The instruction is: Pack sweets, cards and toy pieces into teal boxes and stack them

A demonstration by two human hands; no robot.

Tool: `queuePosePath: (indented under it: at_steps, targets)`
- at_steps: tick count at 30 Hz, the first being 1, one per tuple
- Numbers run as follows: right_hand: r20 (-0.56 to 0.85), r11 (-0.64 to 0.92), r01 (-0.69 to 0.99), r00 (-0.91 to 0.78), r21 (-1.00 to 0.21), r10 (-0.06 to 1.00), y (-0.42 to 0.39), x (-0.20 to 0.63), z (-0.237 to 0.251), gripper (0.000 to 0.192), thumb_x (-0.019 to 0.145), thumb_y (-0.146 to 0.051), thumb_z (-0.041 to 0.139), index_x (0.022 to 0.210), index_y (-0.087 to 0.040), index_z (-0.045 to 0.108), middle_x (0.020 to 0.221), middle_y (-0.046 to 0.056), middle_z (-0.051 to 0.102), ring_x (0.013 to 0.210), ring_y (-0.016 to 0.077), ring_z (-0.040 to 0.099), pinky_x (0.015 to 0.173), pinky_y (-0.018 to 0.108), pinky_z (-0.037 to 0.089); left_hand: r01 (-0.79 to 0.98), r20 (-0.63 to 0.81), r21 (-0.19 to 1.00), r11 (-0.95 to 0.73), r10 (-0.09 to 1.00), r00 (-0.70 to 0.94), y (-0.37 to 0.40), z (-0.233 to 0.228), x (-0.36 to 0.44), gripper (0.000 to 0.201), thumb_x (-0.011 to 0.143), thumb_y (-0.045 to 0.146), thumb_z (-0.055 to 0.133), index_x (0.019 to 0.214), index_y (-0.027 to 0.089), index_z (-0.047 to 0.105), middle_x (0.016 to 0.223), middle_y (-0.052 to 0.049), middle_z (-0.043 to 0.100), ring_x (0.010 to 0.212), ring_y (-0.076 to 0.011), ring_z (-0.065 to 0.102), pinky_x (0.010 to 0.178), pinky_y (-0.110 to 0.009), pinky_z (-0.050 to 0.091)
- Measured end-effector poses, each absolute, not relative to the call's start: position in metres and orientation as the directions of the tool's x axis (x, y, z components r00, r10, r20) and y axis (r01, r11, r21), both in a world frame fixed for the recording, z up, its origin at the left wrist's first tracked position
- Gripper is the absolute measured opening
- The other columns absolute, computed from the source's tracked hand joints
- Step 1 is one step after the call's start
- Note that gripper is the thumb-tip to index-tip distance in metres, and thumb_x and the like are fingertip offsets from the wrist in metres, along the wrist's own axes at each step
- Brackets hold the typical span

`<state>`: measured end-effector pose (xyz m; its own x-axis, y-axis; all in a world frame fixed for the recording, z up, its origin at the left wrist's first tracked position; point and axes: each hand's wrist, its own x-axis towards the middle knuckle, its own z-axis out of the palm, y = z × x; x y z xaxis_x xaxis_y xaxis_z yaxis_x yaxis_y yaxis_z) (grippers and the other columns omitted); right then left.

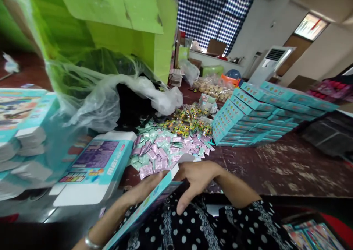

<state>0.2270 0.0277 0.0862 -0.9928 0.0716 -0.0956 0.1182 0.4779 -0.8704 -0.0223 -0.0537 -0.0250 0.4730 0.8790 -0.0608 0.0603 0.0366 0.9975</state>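
both hands hold a flat teal box (146,206) low over the lap, at the table (289,169) edge. the left hand (140,191) grips its underside, fingers curled. the right hand (197,178) lies on its top end, fingers bent down over it. a pile of sachets (165,150) lies just beyond, stacked boxes (248,121) farther right.

Black garment with white polka dots, silver bracelet (92,242) on left wrist
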Motion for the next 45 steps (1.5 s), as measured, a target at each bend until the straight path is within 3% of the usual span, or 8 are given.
queuePosePath:
  at_steps: [4,11,15,18,23,27,34,45]
  targets:
    - [-0.096,0.521,0.148,-0.987,-0.84,0.125,0.032,0.22,0.081,0.053,0.089,-0.072,0.089,0.108,-0.022,0.089,0.113,0.006,0.088,0.1,0.0194,0.079,0.096,0.028,0.06,0.093,-0.066,0.995,0.028,0.898,0.435,-0.063,0.002,-0.054,0.073,0.094,0.083,0.074,0.155,0.042,0.076,0.171,-0.009,0.064,0.165,-0.0457,0.052,0.139,-0.064,0.037]
    - [-0.21,0.457,0.315,-0.941,-0.832,0.266,0.028,0.218,0.074,0.059,0.082,-0.07,0.096,0.111,-0.021,0.085,0.108,0.003,0.084,0.098,0.0216,0.077,0.093,0.031,0.063,0.077,0.052,0.994,-0.072,0.971,0.235,-0.057,0.018,-0.032,0.049,0.08,0.065,0.093,0.117,0.033,0.092,0.121,-0.012,0.088,0.121,-0.0453,0.08,0.115,-0.063,0.063]
    - [0.361,0.531,0.185,-0.549,-0.827,0.754,0.028,0.221,0.075,0.058,0.102,-0.067,0.076,0.145,-0.028,0.076,0.138,0.011,0.079,0.125,0.0272,0.077,0.111,0.043,0.065,-0.071,0.039,0.996,-0.055,0.977,-0.208,-0.033,0.001,-0.033,0.056,0.072,0.068,0.1,0.1,0.022,0.085,0.098,-0.011,0.086,0.088,-0.0353,0.082,0.074,-0.044,0.071]
    - [0.604,0.631,0.042,-0.244,-0.775,0.759,0.039,0.222,0.064,0.065,0.109,-0.067,0.062,0.163,-0.03,0.063,0.151,0.014,0.072,0.141,0.0281,0.07,0.126,0.048,0.057,-0.218,0.022,0.966,-0.136,0.889,-0.458,-0.021,-0.008,-0.026,0.07,0.072,0.068,0.1,0.118,0.021,0.079,0.108,-0.011,0.087,0.091,-0.0326,0.083,0.076,-0.041,0.072]
    - [0.366,0.386,-0.026,-0.383,-0.922,0.848,0.056,0.213,0.01,0.084,0.101,-0.07,0.072,0.172,-0.03,0.053,0.164,0.013,0.065,0.153,0.0305,0.062,0.133,0.048,0.049,-0.204,0.056,0.968,-0.146,0.919,-0.391,-0.009,-0.026,-0.001,0.099,0.09,0.063,0.089,0.174,0.034,0.047,0.148,-0.014,0.077,0.133,-0.0389,0.078,0.104,-0.05,0.071]
    - [0.239,0.236,-0.041,-0.266,-0.971,0.934,0.068,0.204,-0.037,0.074,0.097,-0.077,0.071,0.153,-0.029,0.068,0.152,0.011,0.072,0.142,0.0307,0.066,0.122,0.045,0.055,-0.007,0.137,0.989,-0.148,0.929,-0.343,0.009,-0.047,-0.003,0.074,0.097,0.063,0.077,0.163,0.032,0.063,0.176,-0.011,0.057,0.167,-0.038,0.049,0.132,-0.049,0.05]
    - [0.019,0.032,0.064,-0.197,-0.997,0.98,0.084,0.193,-0.09,0.068,0.077,-0.091,0.067,0.075,-0.024,0.058,0.073,-0.001,0.053,0.075,0.0175,0.051,0.07,0.031,0.045,0.045,0.064,0.998,-0.052,0.947,-0.316,0.026,-0.088,-0.01,0.055,0.085,0.077,0.071,0.075,0.023,0.066,0.077,-0.005,0.068,0.076,-0.0267,0.064,0.068,-0.035,0.054]
    - [0.117,0.109,-0.051,-0.228,-0.993,0.967,0.072,0.183,-0.073,0.063,0.074,-0.073,0.091,0.089,-0.025,0.054,0.083,-0.005,0.056,0.079,0.0142,0.052,0.079,0.029,0.045,-0.053,0.049,0.995,-0.084,0.881,-0.471,0.01,-0.09,-0.016,0.057,0.084,0.076,0.077,0.09,0.026,0.049,0.085,-0.002,0.065,0.08,-0.0202,0.066,0.076,-0.03,0.054]
